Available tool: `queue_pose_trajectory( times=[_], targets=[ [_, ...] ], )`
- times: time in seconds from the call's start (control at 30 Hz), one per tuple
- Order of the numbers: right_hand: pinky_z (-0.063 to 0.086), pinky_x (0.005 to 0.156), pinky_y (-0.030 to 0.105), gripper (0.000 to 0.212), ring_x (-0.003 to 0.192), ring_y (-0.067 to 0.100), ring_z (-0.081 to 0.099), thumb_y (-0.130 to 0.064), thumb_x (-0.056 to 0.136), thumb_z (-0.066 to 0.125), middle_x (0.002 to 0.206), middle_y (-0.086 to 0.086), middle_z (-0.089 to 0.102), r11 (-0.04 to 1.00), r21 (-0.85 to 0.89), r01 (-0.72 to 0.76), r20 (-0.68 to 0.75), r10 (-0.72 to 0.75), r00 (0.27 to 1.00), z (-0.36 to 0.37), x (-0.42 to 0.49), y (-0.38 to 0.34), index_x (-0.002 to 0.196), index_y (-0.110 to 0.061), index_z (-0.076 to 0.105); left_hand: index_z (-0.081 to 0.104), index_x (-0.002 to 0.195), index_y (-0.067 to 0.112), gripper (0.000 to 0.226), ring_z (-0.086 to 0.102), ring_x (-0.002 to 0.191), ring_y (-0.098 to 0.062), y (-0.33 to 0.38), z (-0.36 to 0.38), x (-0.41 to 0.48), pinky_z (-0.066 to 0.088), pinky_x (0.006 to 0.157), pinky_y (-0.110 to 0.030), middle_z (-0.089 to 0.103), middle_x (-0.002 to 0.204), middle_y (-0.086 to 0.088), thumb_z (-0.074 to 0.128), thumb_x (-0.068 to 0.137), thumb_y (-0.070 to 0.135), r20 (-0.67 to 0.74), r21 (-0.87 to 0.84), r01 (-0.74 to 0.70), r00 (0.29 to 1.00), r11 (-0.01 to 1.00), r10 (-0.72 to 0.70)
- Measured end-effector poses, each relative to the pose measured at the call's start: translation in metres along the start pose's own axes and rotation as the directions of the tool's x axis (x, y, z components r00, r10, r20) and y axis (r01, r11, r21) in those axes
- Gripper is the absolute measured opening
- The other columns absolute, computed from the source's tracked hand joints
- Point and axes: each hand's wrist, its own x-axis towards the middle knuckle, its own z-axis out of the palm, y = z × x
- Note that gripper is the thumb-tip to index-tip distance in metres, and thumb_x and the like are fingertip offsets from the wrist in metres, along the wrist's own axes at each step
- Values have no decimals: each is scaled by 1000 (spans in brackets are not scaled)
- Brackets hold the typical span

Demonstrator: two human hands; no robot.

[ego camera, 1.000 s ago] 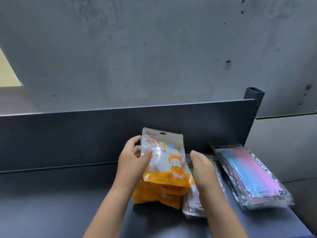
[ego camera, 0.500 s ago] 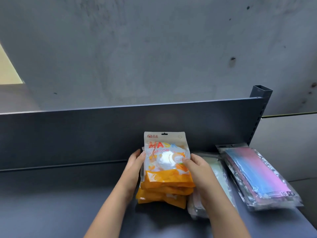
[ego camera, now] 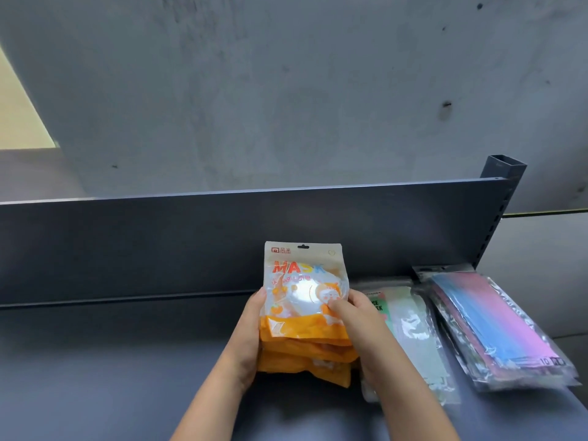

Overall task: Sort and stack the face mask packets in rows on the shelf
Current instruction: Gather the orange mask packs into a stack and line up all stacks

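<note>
A stack of orange mask packets (ego camera: 302, 316) lies on the dark shelf (ego camera: 111, 361), printed "MASK" with a cartoon figure. My left hand (ego camera: 251, 329) grips the stack's left edge, fingers curled round it. My right hand (ego camera: 353, 319) holds the right edge, thumb pressed on the top packet's face. To the right lies a pale green packet pile (ego camera: 410, 329), partly hidden by my right forearm. Further right sits a pile of pink-and-blue mask packets (ego camera: 496, 323) in clear wrap.
The shelf's dark back panel (ego camera: 159, 243) stands just behind the packets. An upright post (ego camera: 499, 192) marks the right end. A grey concrete wall (ego camera: 286, 90) rises behind. The shelf surface stretches bare to the left of the orange stack.
The top orange packet, held tilted up a second ago, now lies down on the stack. Both hands have closed in on the stack's two sides.
</note>
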Motion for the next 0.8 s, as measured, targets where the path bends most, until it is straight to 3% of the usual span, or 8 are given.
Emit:
queue_pose_trajectory(
  times=[0.17, 0.33, 0.47, 0.63, 0.8],
  targets=[
    [56, 73, 30, 25, 103, 14, 69, -31, 97, 59, 116, -8, 71, 999, -38, 15, 53, -13, 999, 13, 1, 3, 122, -32, 62, 65, 135, 12, 57, 71, 117, -39, -2, -13, 2, 54, 104, -61, 75, 125, -19, 35, 107, 51, -57, -17, 6, 998, 1000, -7],
    [61, 86, 37, 29, 109, 15, 68, -37, 98, 61, 121, -10, 68, 1000, 25, 8, 125, -11, 992, 25, 1, 10, 127, -35, 58, 67, 134, 11, 56, 70, 118, -41, 0, -29, 2, 54, 104, -60, 73, 127, -21, 36, 107, 48, -78, -44, -6, 997, 999, 2],
    [60, 94, 47, 48, 115, 16, 68, -64, 78, 69, 128, -13, 69, 995, 34, 91, 26, -91, 995, 35, 6, 26, 123, -49, 62, 66, 135, 11, 55, 70, 119, -41, -1, -36, 1, 51, 107, -62, 74, 126, -21, 37, 107, 48, -80, -73, 20, 997, 997, -26],
    [55, 102, 54, 77, 129, 18, 56, -73, 70, 69, 141, -15, 48, 991, 30, 134, -25, -133, 991, 43, 7, 34, 140, -48, 49, 68, 132, 8, 53, 70, 118, -42, 1, -37, 1, 54, 104, -57, 74, 125, -23, 37, 106, 42, -97, -123, 22, 995, 992, -34],
    [56, 100, 54, 67, 124, 19, 60, -78, 70, 65, 134, -15, 57, 984, 0, 178, -44, -178, 983, 47, 10, 37, 131, -51, 56, 70, 131, 9, 54, 71, 117, -41, 0, -37, 0, 56, 101, -54, 74, 125, -22, 38, 106, 44, -83, -160, 38, 995, 986, -52]
  ],
)
